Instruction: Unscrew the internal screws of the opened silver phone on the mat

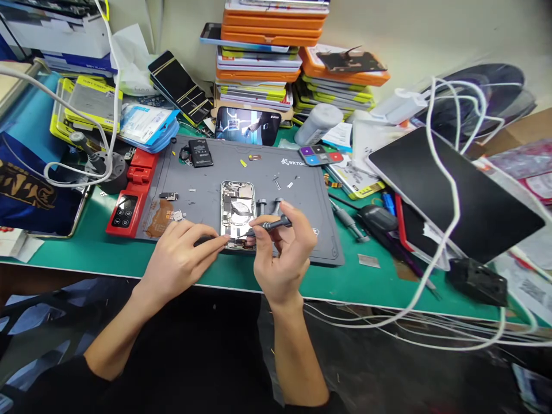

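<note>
An opened phone [238, 213] lies upright on the grey work mat [259, 164], its inner parts and a round pale coil showing. My right hand [284, 253] pinches a dark screwdriver [276, 223] between thumb and fingers, its tip pointing left over the phone's lower part. From the left, my left hand [181, 253] reaches in with fingers stretched out, the index fingertip at the phone's lower left edge. A dark object partly shows beneath those fingers; its kind is unclear. Two small grey screwdriver-like bits [261, 204] stand just right of the phone. A loose battery [200, 153] lies farther back.
A red device with buttons [125, 211] edges the mat's left side. Behind stand a lit phone [248, 125] and stacked orange boxes [259, 75]. At right are a grey pen-like tool [348, 221], a black panel [457, 192] and a looping white cable [452, 218].
</note>
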